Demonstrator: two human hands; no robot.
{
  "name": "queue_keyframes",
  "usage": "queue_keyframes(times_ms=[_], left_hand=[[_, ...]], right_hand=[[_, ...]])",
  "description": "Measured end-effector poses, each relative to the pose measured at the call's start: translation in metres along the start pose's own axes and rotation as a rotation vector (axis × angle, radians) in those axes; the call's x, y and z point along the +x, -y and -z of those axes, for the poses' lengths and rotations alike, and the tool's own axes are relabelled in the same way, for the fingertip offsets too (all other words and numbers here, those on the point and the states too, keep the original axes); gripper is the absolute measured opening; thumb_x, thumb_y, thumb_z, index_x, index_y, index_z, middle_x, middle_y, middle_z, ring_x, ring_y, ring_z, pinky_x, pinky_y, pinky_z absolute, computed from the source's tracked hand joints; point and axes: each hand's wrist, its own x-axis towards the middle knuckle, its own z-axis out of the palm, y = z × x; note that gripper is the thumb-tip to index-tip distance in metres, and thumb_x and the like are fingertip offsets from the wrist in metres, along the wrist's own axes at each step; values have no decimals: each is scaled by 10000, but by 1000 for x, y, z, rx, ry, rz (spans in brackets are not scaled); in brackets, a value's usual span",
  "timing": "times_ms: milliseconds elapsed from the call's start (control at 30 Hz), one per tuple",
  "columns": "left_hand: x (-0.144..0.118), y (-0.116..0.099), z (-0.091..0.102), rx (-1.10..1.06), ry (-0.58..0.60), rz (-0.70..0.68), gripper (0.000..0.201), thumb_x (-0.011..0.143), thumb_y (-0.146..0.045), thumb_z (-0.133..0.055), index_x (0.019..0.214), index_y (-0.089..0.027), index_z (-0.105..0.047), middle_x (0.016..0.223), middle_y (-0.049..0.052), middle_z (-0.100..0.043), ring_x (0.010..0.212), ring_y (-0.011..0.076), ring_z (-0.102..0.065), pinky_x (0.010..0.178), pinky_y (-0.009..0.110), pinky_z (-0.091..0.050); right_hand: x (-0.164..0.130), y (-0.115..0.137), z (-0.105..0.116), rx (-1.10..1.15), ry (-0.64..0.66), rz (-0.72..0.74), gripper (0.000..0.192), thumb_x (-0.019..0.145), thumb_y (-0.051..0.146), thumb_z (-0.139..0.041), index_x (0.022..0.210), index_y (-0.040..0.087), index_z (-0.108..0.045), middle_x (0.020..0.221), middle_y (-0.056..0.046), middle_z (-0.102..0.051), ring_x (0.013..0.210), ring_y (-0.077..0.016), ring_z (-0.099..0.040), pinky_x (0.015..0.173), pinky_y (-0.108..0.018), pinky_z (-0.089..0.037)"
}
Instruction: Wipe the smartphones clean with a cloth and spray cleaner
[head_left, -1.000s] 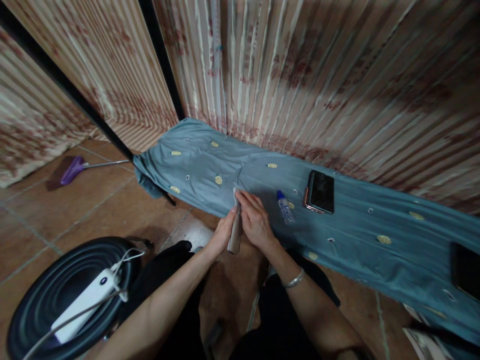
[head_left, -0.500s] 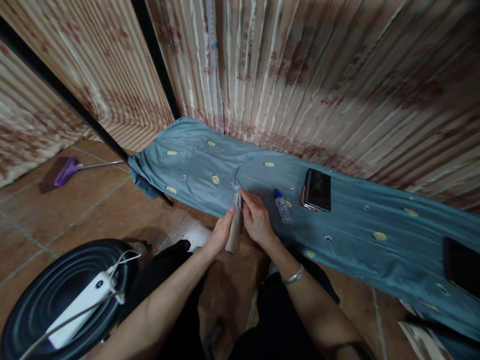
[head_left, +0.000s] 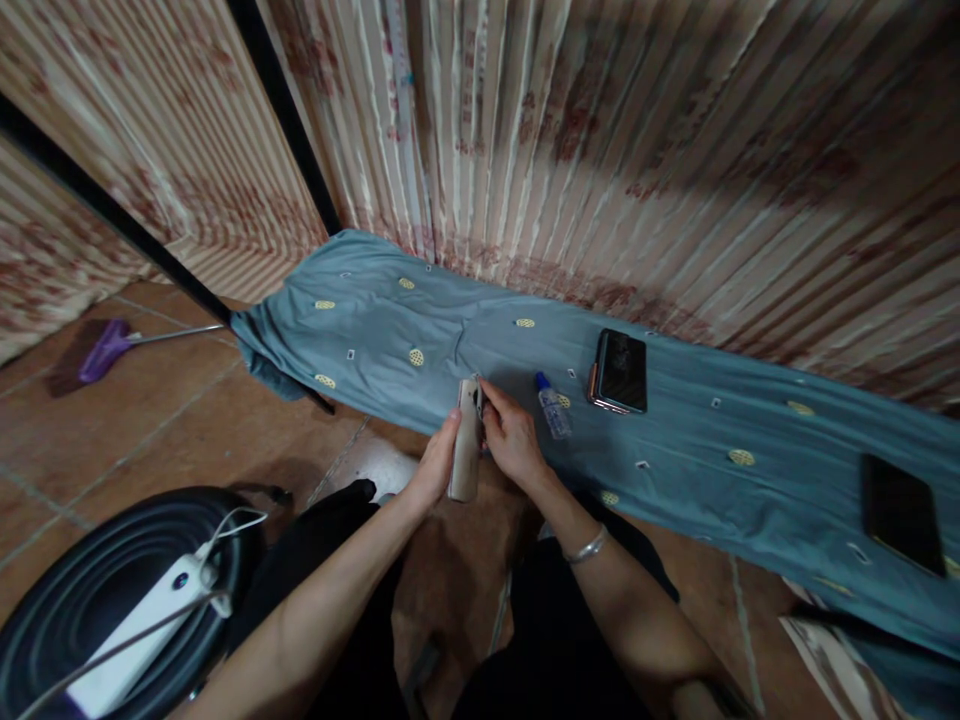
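My left hand (head_left: 435, 468) grips a slim beige phone-like object (head_left: 466, 450) held on edge, just at the near side of a long surface draped in blue-grey cloth (head_left: 675, 470). My right hand (head_left: 513, 438) rests against the object's upper right side, fingers touching its top; a metal bangle sits on that wrist. A small clear bottle with a blue cap (head_left: 551, 407) lies on the cloth just right of my right hand. A dark phone in a pinkish case (head_left: 619, 371) lies farther right, screen up.
A second dark phone (head_left: 901, 513) lies on the cloth at far right. A black round stool (head_left: 90, 590) at lower left carries a white power bank (head_left: 127, 650) with a cable. A purple broom (head_left: 105, 349) lies on the tiled floor. Striped curtain behind the surface.
The view has swung, so everything sits further left and lower. My hands have turned the beige object more upright; my right fingers moved from the cloth onto its top end.
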Motion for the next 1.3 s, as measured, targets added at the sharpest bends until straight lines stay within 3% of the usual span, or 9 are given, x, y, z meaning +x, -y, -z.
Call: queue_keyframes(times_ms=[267, 533, 800, 1067, 1300], left_hand=[[-3, -11, -7, -7, -71, 88, 696, 788, -721, -571, 1109, -123, -726, 923, 95, -776, 863, 238, -705, 765, 317, -527], [-7, -23, -12, -107, -94, 116, 687, 753, -685, -642, 1143, -122, -699, 901, 76, -777, 849, 232, -703, 746, 311, -525], [-5, -29, -11, -177, -142, 115, 543, 775, -631, -663, 953, -124, -741, 913, 92, -786, 979, 259, -711, 882, 327, -529], [-8, -34, -13, -186, -135, 135, 549, 848, -579, -619, 1096, -103, -728, 898, 90, -790, 934, 246, -728, 882, 323, -541], [-6, -34, -12, -231, -135, 107, 480, 918, -490, -563, 1143, -94, -716, 979, 95, -789, 1053, 235, -709, 948, 302, -527]], right_hand=[[2, 3, 1, 5, -16, -74, 460, 923, 172, -458, 1351, 222, -621, 1335, -70, -685, 1235, -218, -654, 1085, -382, -503], [-2, -3, -4, -131, -21, 25, 451, 955, 195, -416, 1364, 168, -604, 1296, -134, -699, 1178, -262, -673, 1052, -440, -530], [-7, -1, -8, -205, 1, 156, 465, 938, 116, -394, 1344, 166, -614, 1249, -147, -712, 1102, -277, -684, 1002, -470, -558], [-7, -2, -8, -211, -18, 193, 448, 957, 130, -387, 1336, 172, -624, 1288, -146, -683, 1154, -260, -657, 1037, -454, -538], [-10, 1, -9, -212, -40, 221, 427, 967, 159, -407, 1313, 209, -652, 1297, -124, -669, 1163, -254, -641, 1053, -443, -534]])
